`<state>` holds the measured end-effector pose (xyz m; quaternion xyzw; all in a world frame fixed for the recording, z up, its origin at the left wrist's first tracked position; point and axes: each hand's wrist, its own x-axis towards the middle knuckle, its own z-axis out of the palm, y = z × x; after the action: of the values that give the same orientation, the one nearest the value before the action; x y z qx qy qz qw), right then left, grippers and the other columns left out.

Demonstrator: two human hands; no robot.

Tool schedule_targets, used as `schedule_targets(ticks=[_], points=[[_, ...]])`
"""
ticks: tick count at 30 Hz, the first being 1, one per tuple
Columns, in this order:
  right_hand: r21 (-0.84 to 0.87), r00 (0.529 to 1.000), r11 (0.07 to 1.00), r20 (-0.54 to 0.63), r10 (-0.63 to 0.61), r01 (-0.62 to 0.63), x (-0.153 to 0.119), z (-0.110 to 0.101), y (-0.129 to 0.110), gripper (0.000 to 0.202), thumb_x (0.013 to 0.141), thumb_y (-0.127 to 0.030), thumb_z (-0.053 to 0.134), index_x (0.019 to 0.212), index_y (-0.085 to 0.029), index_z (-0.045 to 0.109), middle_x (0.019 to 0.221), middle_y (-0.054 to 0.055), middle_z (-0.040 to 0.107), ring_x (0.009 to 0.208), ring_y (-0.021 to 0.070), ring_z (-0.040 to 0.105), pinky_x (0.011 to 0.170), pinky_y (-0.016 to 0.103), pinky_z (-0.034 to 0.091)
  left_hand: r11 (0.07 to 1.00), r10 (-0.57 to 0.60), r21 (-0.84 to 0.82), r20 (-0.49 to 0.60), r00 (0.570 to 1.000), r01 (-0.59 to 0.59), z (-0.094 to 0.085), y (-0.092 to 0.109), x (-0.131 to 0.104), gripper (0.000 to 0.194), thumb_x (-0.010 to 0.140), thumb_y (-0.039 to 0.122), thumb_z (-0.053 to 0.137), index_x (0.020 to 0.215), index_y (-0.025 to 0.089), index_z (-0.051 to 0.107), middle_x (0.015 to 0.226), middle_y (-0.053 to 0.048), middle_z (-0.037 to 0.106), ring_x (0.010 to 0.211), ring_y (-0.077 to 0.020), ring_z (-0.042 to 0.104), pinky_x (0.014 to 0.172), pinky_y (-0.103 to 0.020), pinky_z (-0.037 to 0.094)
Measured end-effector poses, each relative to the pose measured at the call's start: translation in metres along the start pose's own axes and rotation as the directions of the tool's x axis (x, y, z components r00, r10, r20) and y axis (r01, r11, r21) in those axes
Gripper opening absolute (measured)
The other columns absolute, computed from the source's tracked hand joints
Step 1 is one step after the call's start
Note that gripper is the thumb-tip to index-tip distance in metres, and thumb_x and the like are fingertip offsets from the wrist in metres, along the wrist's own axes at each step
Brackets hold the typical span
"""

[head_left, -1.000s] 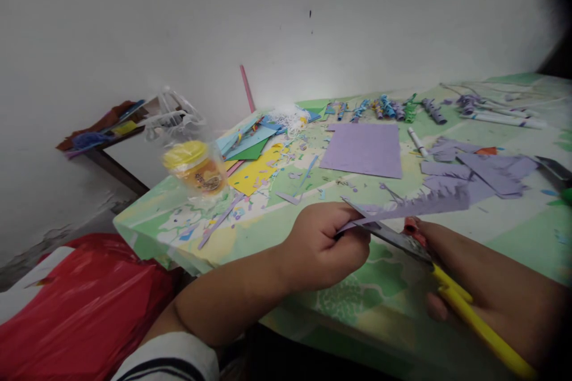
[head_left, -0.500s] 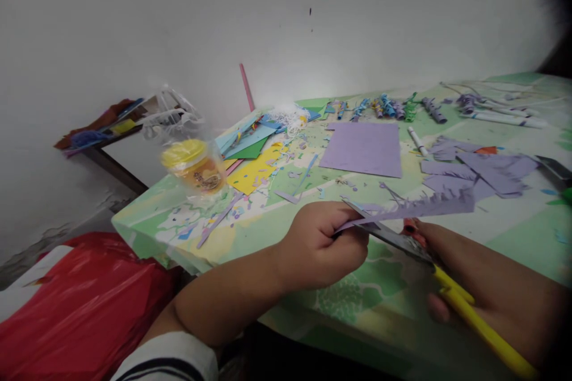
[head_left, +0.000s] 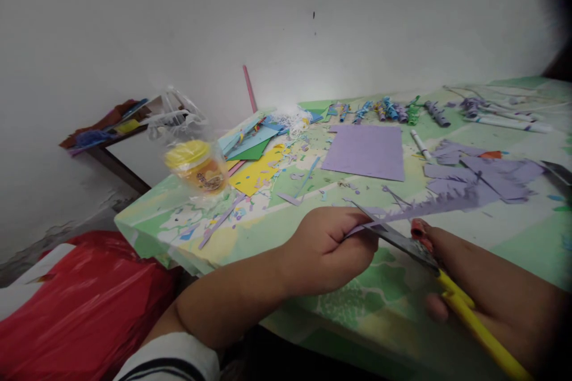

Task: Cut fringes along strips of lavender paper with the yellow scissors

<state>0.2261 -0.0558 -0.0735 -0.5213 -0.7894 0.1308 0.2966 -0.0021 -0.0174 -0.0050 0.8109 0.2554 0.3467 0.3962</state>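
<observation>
Pinched in my left hand (head_left: 333, 250) is one end of a purple paper strip (head_left: 429, 207), whose upper edge is cut into a fringe. My right hand (head_left: 487, 286) grips a pair of scissors (head_left: 473, 324) with yellow handles, blades pointing left. The blades lie across the strip close to my left fingers. A small red rolled piece (head_left: 419, 231) shows beside my right hand near the scissors' pivot; how it is held is unclear. Behind the strip lie a purple paper sheet (head_left: 364, 152) and several fringed purple paper pieces (head_left: 500, 175).
A bagged cup with a yellow lid (head_left: 196, 166) stands at the table's left. Coloured paper sheets (head_left: 257, 175) and white string (head_left: 295, 119) lie behind. Several curled paper rolls (head_left: 388, 108) line the back, with markers (head_left: 509, 124) at right. A red plastic bag (head_left: 89, 303) is lower left.
Both hands, the strip and the scissors stay in nearly the same pose. The whole view has shifted slightly, and the strip's free end has dipped or turned a little.
</observation>
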Motion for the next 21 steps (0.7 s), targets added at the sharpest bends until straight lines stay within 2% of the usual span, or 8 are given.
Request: schedule_targets(ticks=[3,6,11,15,19,21], points=[[-0.039,0.996,0.997,0.066,-0.063,0.066,-0.0002,0.0012,0.0038,0.044,0.08,-0.058,0.043,0.113,-0.029,0.051,0.107,0.009,0.069,0.093,0.031,0.068,0.07,0.039,0.059,0.998,-0.053,-0.037,0.012,0.999,0.054,-0.0002,0.0017,0.0002,0.02,0.079,0.018,0.044,0.059,0.017,0.044,0.055,0.004,0.041,0.053,-0.0074,0.039,0.054,-0.021,0.034],[-0.051,0.994,0.997,0.088,-0.06,0.064,0.0006,0.0019,0.0048,0.039,0.083,-0.056,0.038,0.108,-0.029,0.049,0.099,0.01,0.07,0.087,0.0313,0.069,0.059,0.038,0.059,0.981,-0.126,-0.147,0.036,0.991,0.13,0.0005,0.0017,-0.0008,0.022,0.08,0.019,0.044,0.057,0.017,0.042,0.053,0.005,0.038,0.05,-0.0066,0.036,0.053,-0.021,0.033],[-0.07,0.995,0.998,0.103,0.004,0.003,0.0025,0.0017,0.0027,0.035,0.083,-0.053,0.041,0.105,-0.028,0.049,0.098,0.011,0.071,0.09,0.0329,0.068,0.06,0.04,0.058,0.919,-0.236,-0.302,0.098,0.967,0.254,0.0003,0.0005,-0.0015,0.024,0.079,0.021,0.046,0.055,0.017,0.043,0.05,0.006,0.036,0.046,-0.0051,0.03,0.047,-0.02,0.027],[-0.077,0.994,0.997,0.112,-0.002,0.01,0.0041,0.0015,0.0053,0.034,0.083,-0.052,0.041,0.104,-0.028,0.051,0.093,0.01,0.072,0.081,0.0314,0.07,0.06,0.04,0.058,0.784,-0.334,-0.472,0.227,0.915,0.403,-0.0018,-0.001,0.0017,0.023,0.076,0.024,0.05,0.055,0.016,0.045,0.045,0.007,0.034,0.04,-0.0036,0.026,0.04,-0.019,0.018],[-0.053,0.994,0.999,0.108,-0.003,0.009,0.0064,0.0002,0.006,0.035,0.081,-0.055,0.044,0.102,-0.028,0.049,0.089,0.008,0.071,0.076,0.0297,0.069,0.06,0.04,0.057,0.6,-0.319,-0.634,0.369,0.873,0.488,-0.0032,-0.0043,0.0054,0.024,0.07,0.029,0.056,0.053,0.016,0.046,0.039,0.008,0.032,0.035,-0.0027,0.023,0.037,-0.018,0.015],[-0.018,0.99,1.0,0.141,0.016,-0.013,0.0078,-0.0014,0.0031,0.03,0.079,-0.054,0.047,0.097,-0.029,0.05,0.091,0.006,0.069,0.08,0.0286,0.067,0.065,0.04,0.057,0.546,-0.312,-0.669,0.397,0.863,0.505,-0.0034,-0.0057,0.0065,0.024,0.069,0.03,0.057,0.053,0.016,0.046,0.037,0.01,0.029,0.033,-0.0025,0.019,0.036,-0.018,0.013]])
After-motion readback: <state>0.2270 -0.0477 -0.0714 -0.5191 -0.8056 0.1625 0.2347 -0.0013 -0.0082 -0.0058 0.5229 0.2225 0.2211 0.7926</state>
